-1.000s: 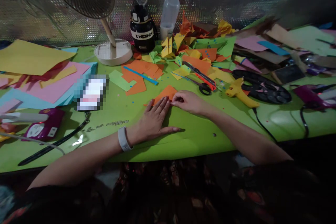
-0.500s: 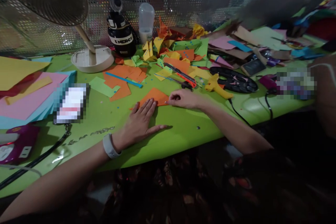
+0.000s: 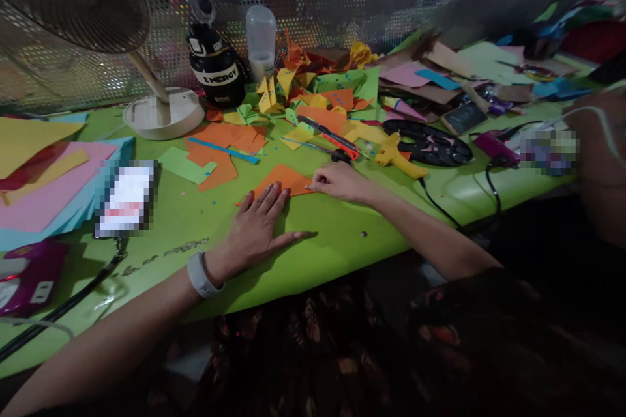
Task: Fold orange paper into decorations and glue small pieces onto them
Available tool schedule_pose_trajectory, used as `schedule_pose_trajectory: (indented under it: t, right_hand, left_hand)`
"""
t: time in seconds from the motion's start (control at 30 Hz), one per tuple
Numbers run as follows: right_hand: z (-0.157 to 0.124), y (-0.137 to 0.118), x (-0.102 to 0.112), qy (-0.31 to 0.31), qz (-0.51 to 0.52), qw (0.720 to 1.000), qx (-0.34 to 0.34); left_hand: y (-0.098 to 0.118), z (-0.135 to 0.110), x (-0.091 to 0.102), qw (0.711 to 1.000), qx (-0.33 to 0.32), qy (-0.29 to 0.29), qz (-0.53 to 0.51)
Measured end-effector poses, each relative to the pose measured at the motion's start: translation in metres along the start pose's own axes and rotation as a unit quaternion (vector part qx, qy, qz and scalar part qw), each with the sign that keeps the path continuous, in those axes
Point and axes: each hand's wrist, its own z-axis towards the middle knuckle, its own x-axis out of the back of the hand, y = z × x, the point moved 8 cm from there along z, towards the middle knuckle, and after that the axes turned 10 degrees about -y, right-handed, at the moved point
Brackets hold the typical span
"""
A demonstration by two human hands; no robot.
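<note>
A folded orange paper sheet (image 3: pixel 286 178) lies on the green table (image 3: pixel 332 241). My left hand (image 3: pixel 257 225) rests flat on its near part, fingers stretched out and together, thumb out to the right. My right hand (image 3: pixel 338 181) has its fingers curled and its fingertips press on the paper's right corner. A white band sits on my left wrist.
A fan base (image 3: pixel 163 118) and black jar (image 3: pixel 215 68) stand at the back. Paper scraps, scissors (image 3: pixel 337 143), a yellow glue gun (image 3: pixel 398 156) and a black palette (image 3: pixel 430 143) lie behind the hands. Paper stacks (image 3: pixel 49 189) lie left. Another person's arm (image 3: pixel 601 163) is at the right edge.
The view has swung to the right, so the table slid left in the picture. Both hands stay on the orange paper in the same pose.
</note>
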Motion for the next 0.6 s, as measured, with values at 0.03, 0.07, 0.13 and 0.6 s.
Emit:
schedule_pose_trajectory:
  t: [0.03, 0.07, 0.13, 0.6]
  right_hand:
    - [-0.002, 0.000, 0.001, 0.004, -0.013, 1.000, 0.002]
    - [-0.004, 0.000, 0.001, 0.006, -0.025, 1.000, 0.002]
    - [-0.008, 0.002, 0.002, 0.010, -0.045, 0.999, -0.004]
    - [-0.054, 0.004, 0.026, 0.156, -0.056, 0.984, -0.066]
  left_hand:
    - [0.001, 0.000, 0.001, 1.000, -0.001, 0.003, 0.003]
    - [0.001, 0.000, 0.001, 1.000, -0.001, 0.005, 0.005]
    - [0.001, 0.000, 0.001, 1.000, 0.000, 0.007, 0.008]
    - [0.000, 0.000, -0.001, 1.000, -0.002, 0.017, 0.002]
